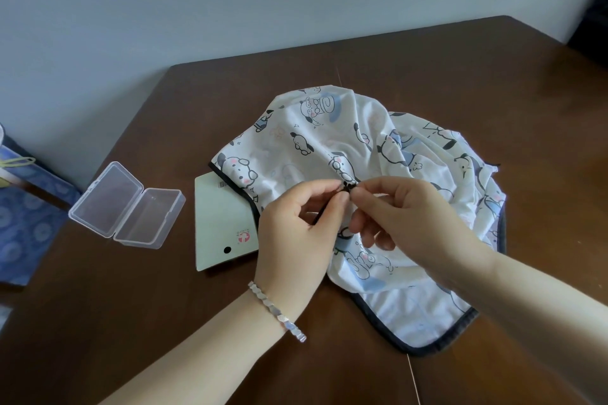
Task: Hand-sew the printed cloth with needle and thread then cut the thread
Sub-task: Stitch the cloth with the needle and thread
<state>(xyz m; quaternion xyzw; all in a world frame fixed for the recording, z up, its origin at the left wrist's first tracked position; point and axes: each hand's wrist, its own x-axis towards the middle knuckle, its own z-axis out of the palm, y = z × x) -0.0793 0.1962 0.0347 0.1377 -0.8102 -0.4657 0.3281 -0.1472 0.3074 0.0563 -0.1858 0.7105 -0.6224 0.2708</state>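
Note:
A white printed cloth with cartoon figures and a dark bound edge lies bunched on the brown table. My left hand pinches a raised fold of the cloth between thumb and forefinger. My right hand pinches the same dark spot of the fold from the right, fingertips almost touching the left ones. A thin light thread runs from the cloth's near edge toward me. The needle is too small to make out. No scissors are in view.
An open clear plastic box lies to the left. A pale green card with a red logo sits partly under the cloth. A blue patterned bag stands at the far left edge.

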